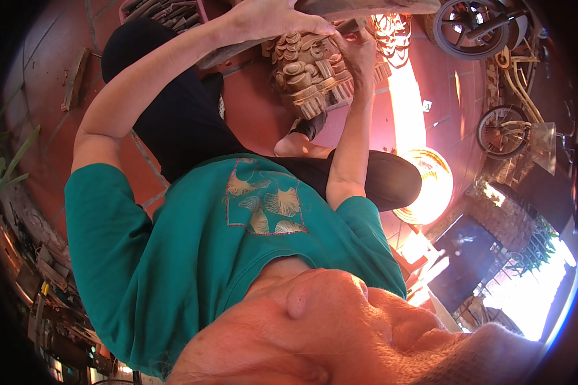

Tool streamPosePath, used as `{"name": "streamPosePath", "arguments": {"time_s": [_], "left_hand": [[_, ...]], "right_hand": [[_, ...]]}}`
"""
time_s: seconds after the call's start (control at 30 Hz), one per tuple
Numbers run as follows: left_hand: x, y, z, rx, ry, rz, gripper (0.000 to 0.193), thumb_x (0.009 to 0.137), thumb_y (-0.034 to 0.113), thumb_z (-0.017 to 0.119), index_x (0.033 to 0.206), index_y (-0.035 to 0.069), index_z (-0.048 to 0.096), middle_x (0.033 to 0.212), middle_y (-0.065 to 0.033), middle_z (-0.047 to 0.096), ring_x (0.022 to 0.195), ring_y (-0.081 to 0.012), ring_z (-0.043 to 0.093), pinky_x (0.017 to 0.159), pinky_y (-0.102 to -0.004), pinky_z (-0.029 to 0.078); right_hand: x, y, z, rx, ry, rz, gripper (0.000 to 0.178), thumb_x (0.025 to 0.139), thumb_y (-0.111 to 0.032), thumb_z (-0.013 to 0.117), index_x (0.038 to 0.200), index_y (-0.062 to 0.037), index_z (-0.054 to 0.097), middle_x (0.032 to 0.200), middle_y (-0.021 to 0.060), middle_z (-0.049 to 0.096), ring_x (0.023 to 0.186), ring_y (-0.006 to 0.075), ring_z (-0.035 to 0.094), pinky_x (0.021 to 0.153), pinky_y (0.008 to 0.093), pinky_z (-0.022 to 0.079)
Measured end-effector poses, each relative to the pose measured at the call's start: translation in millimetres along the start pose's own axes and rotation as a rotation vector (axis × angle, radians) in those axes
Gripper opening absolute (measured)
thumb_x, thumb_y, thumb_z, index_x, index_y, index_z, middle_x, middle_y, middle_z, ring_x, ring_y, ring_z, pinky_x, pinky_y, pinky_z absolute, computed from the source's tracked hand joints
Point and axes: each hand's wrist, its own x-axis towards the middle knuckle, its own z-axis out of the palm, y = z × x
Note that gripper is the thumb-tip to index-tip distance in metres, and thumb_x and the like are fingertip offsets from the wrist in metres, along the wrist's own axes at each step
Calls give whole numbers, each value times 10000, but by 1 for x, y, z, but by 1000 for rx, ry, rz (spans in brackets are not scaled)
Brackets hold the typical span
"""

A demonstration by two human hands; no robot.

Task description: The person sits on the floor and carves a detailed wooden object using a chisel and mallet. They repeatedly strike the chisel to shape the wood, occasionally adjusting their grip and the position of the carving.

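A brown carved wooden piece (308,74) with curls and ridged tufts sits on the floor beyond my folded legs. My left hand (266,18) is above its left side, thumb stretched to the right. The upper picture edge cuts off its other fingers. Just right of that thumb, my right hand (361,52) is closed round a short dark brown cylindrical piece (350,25); the rest of this piece is hidden. A smooth, grey-brown curved wooden part (379,6) crosses the top edge beside both hands. Whether the left hand grips it cannot be told.
At the upper left is a pink basket (202,9) of thin wooden pieces. A wooden block (76,79) lies on the red tiles. A round, brightly sunlit object (430,185) rests by my right knee. Bicycles (510,125) stand at the far right.
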Motion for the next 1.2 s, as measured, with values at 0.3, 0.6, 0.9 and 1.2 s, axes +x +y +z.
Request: {"name": "streamPosePath", "arguments": {"time_s": [0.3, 0.6, 0.9, 1.2], "left_hand": [[-8, -5, 5, 493, -180, 81, 528, 865, 359, 787, 1120, -40, 552, 917, -309, 665, 911, -479, 677, 801, -522, 526], [-5, -15, 5, 395, -26, 217, 626, 857, 361, 778, 1220, -75, 512, 918, -322, 657, 908, -480, 671, 779, -512, 530], [-5, -14, -1, 456, -65, 155, 749, 866, 355, 752, 1441, -32, 468, 1076, -308, 665, 1022, -462, 667, 876, -503, 528], [-6, -17, 0, 439, -53, 201, 819, 858, 364, 755, 1502, -23, 429, 1266, -306, 618, 1161, -445, 628, 976, -478, 504]], "right_hand": [[3, 20, 3, -407, 89, -302, 239, 809, -189, 875, 962, -35, 774, 882, 59, 782, 813, 154, 728, 764, 325, 554], [-1, -5, 1, -434, 2, -31, 304, 780, -269, 905, 962, -51, 796, 803, 81, 776, 698, 184, 729, 661, 338, 547], [-10, -5, 6, -29, 26, -31, 186, 826, -137, 874, 926, -37, 754, 819, 70, 776, 730, 98, 702, 673, 277, 545], [-11, 7, 1, 134, 38, 6, 169, 855, -100, 849, 958, -22, 740, 887, 40, 763, 818, 98, 691, 759, 274, 565]]}}
